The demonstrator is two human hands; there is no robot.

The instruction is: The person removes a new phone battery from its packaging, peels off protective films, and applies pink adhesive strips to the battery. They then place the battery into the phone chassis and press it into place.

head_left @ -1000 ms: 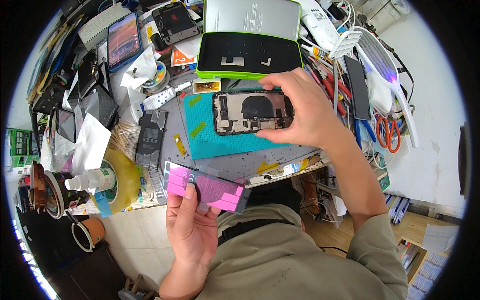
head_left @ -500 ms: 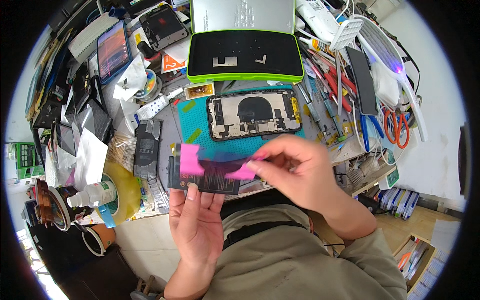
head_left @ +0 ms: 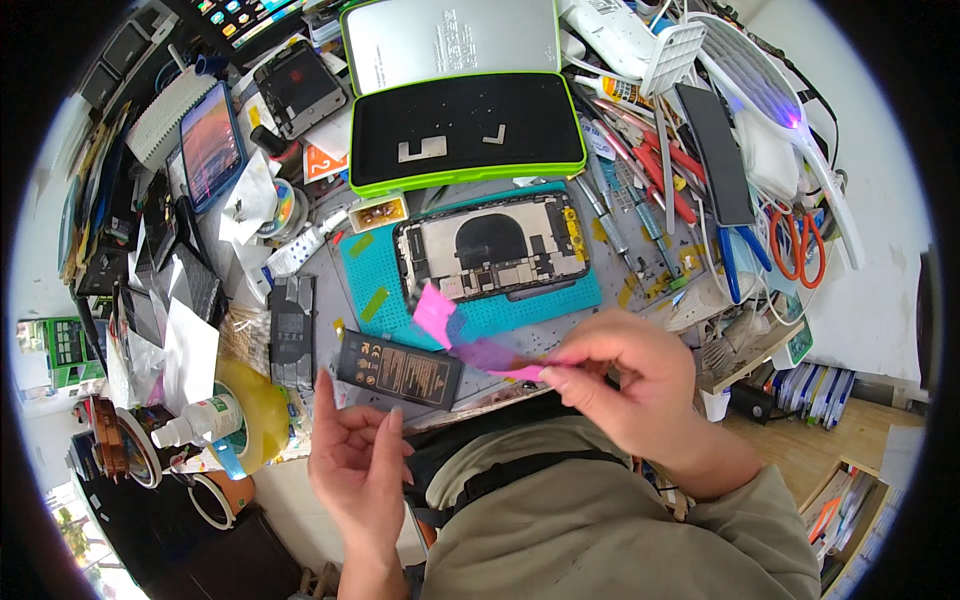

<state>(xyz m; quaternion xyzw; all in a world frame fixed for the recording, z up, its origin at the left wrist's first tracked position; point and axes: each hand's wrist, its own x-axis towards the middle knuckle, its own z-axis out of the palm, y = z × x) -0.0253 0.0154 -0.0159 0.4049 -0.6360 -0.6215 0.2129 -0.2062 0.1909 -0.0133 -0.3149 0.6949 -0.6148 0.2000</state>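
Between the thumb and fingers of my right hand (head_left: 632, 380) I pinch one end of a pink and dark translucent film strip (head_left: 437, 313). The strip stretches out to the left, over the bench in front of an opened phone (head_left: 430, 248). Below its free end, a black phone battery (head_left: 400, 372) lies on the bench near the front edge, printed side up. My left hand (head_left: 358, 462) is just in front of the battery, holding nothing, with its fingers apart and half curled. The opened phone rests on a teal mat (head_left: 560, 293), its inside showing.
Another dark battery (head_left: 292, 335) lies at the left, beside a bundle of cotton swabs (head_left: 243, 335). A green-rimmed open case (head_left: 465, 175) stands behind the mat. To the right are screwdrivers (head_left: 605, 220), blue-handled pliers (head_left: 735, 265) and orange scissors (head_left: 797, 250).
My left hand has let go of the battery, which now lies on the bench, and has drawn back toward me. The film strip has swung into a slanting, twisted shape, still pinched in my right hand.
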